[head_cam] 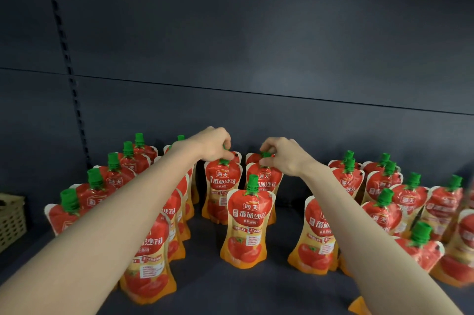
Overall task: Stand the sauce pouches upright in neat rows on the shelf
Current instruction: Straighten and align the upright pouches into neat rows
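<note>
Red and orange tomato sauce pouches with green caps stand upright in rows on the dark shelf (205, 286). My left hand (214, 144) reaches to the back middle and pinches the green cap of an upright pouch (222, 186). Beside it, my right hand (284, 155) pinches the cap of the neighbouring upright pouch (266, 181). Another pouch (247, 225) stands alone in front of these two. My forearms hide parts of the left and right rows.
Several pouches line up at the left (112, 178) and several more at the right (407, 201). A beige woven basket (11, 219) sits at the far left edge. An orange pouch corner (359, 305) shows at the bottom right. The dark back panel rises behind.
</note>
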Motion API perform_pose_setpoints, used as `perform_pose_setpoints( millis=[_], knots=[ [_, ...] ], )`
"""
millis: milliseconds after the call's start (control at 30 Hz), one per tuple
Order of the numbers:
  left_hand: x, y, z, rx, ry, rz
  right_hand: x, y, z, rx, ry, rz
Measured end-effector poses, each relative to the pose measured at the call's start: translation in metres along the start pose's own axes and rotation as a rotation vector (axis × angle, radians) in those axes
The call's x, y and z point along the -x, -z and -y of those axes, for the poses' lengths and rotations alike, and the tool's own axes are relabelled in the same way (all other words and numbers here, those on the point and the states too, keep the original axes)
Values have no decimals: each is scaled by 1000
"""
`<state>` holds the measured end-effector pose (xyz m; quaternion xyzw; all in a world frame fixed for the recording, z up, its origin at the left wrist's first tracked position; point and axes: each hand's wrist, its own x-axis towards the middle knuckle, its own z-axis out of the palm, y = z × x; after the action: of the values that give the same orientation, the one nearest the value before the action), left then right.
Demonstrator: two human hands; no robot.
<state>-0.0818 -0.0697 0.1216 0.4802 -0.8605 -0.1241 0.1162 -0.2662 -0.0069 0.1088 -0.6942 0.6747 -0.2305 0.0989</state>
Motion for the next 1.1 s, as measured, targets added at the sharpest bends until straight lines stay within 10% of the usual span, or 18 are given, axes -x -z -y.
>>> perform_pose_setpoints(
  millis=[500, 867, 1100],
  knots=[
    [94, -91, -51, 599, 16, -301, 107, 14, -30, 191, -83, -71],
    [122, -99, -32, 654, 71, -470, 115, -13, -3, -119, 151, -178],
    [136, -138, -31, 828, 176, -520, 129, -63, -14, -268, -14, -476]
  ],
)
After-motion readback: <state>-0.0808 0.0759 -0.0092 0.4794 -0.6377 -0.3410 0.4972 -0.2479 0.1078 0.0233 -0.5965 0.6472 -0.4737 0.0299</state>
